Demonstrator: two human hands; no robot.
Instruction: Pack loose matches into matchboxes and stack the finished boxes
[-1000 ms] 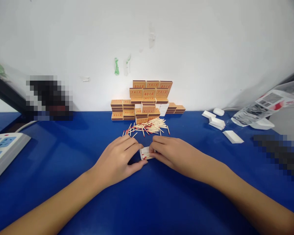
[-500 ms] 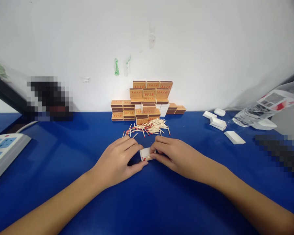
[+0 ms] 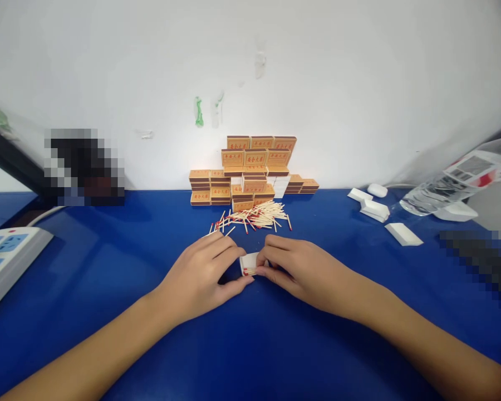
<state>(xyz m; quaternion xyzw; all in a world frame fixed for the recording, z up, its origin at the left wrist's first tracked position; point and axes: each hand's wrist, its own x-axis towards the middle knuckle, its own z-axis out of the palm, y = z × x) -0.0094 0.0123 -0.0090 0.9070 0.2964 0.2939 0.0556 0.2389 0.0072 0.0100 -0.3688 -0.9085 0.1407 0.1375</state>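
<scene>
A small white matchbox tray (image 3: 249,259) lies on the blue table, with a few red-tipped matches (image 3: 249,272) along its near side. My left hand (image 3: 206,273) grips the tray's left end, thumb at the near corner and fingers behind. My right hand (image 3: 298,267) is closed over the tray's right part; its thumb and fingertips pinch at the matches inside. The right end of the tray is hidden by my right fingers. Just beyond my hands lies a loose pile of matches (image 3: 267,214).
Stacked matchboxes (image 3: 254,159) stand against the wall behind the pile. On the right are several white trays (image 3: 404,234), a white rounded case (image 3: 377,190) and a tilted plastic bottle (image 3: 426,195). A power strip (image 3: 20,259) sits at the left.
My right fingertips have shifted slightly on the tray, and more of the matches' red heads and sticks show. My left hand keeps its hold. The view has moved a little.
</scene>
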